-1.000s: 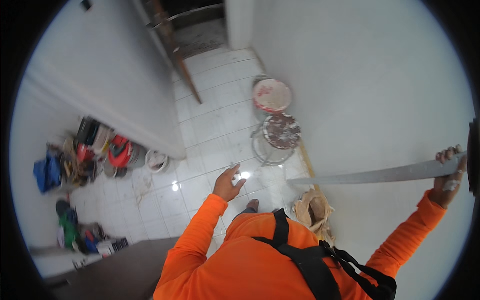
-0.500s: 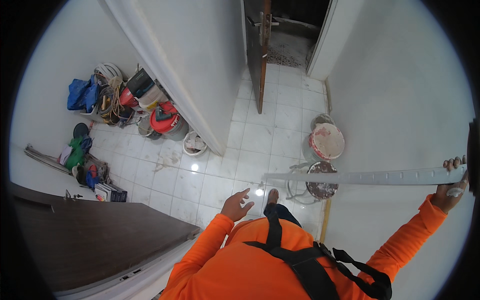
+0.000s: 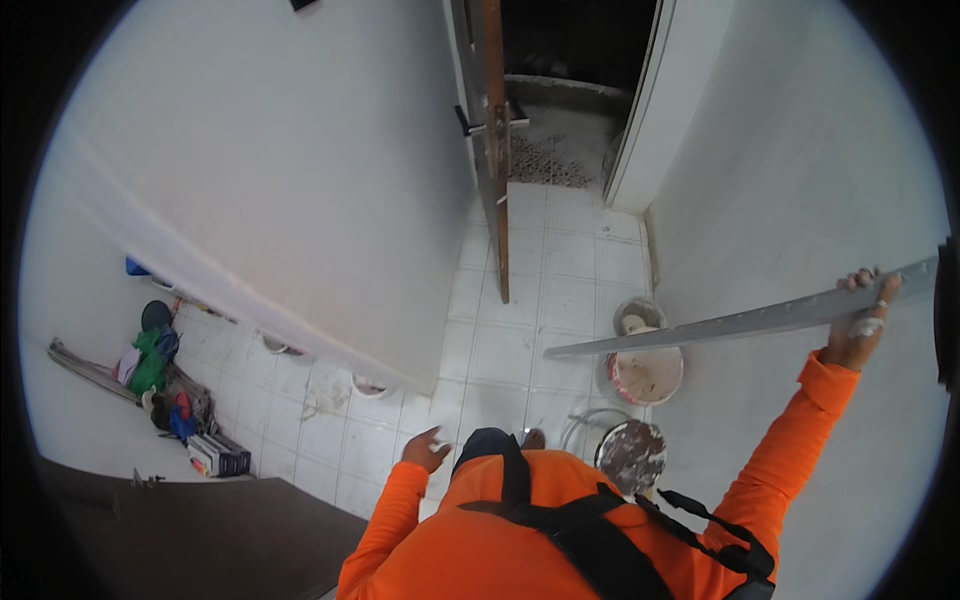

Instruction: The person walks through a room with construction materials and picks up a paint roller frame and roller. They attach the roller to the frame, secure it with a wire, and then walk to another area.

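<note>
My right hand (image 3: 858,325), raised at the right side, is wrapped around a long grey metal rail (image 3: 740,325) with evenly spaced marks along it. Pale smears show on that hand. The rail slants down and away to the left, its far end over the tiled floor, passing above a bucket with pale contents (image 3: 645,375). Its other end runs out of view at the right rim. Lower down, my left hand (image 3: 427,452) hangs beside my body with its fingers apart and nothing in them.
Ahead, a brown door (image 3: 497,150) stands ajar before a dark room. A dark, paint-smeared bucket (image 3: 630,455) is on the floor close to my right, with another bucket (image 3: 640,312) farther along. A wall (image 3: 330,180) rises at left; beyond it lie piled bags (image 3: 150,365).
I have moved forward, so the buckets and doorway sit lower in view. The rail now tilts more, its held end higher. The left wall hides most of the tools and buckets behind it.
</note>
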The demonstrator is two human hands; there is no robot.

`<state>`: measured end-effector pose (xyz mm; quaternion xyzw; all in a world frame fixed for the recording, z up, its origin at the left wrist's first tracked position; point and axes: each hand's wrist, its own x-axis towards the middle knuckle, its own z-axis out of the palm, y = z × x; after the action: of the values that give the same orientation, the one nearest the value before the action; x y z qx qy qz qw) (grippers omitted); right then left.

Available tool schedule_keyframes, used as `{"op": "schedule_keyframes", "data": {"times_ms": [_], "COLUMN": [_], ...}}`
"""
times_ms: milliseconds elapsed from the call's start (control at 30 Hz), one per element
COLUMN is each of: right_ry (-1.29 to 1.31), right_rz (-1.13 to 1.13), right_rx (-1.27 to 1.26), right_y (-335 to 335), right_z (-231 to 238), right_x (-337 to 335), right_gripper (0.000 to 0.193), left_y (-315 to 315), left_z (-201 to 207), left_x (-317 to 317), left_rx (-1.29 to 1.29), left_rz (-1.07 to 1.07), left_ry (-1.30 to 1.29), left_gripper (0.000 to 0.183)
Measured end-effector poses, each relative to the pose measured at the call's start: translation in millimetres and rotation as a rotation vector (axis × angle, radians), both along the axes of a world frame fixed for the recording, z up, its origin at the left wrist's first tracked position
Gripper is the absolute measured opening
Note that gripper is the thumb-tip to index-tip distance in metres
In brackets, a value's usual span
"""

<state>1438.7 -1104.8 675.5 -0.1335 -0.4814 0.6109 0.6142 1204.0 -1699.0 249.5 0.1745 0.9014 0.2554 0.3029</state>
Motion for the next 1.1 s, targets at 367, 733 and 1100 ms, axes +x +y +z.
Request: {"op": "schedule_keyframes", "data": {"times_ms": [367,733,1100], "right_ry": [-0.116,-0.173,-0.112], "right_rz": [0.038,-0.041,0.024], "right_rx": [0.131,0.27,0.393], "right_y": [92,236,436], "right_z": [20,61,50], "right_x": [-258,-459,-673], "right_gripper": [0.047,0.056,0.034], "left_y": [-2,255,428], "left_z": [-145,-108,-95], "left_x": [-79,-325,-376], "left_rx": [-0.462,-0.205,-0.259], "left_rz": [0.154,0.385,0.528], "left_ry": [-0.364,-0.251,-0.321], "left_gripper": [0.082,0.068,0.068]}}
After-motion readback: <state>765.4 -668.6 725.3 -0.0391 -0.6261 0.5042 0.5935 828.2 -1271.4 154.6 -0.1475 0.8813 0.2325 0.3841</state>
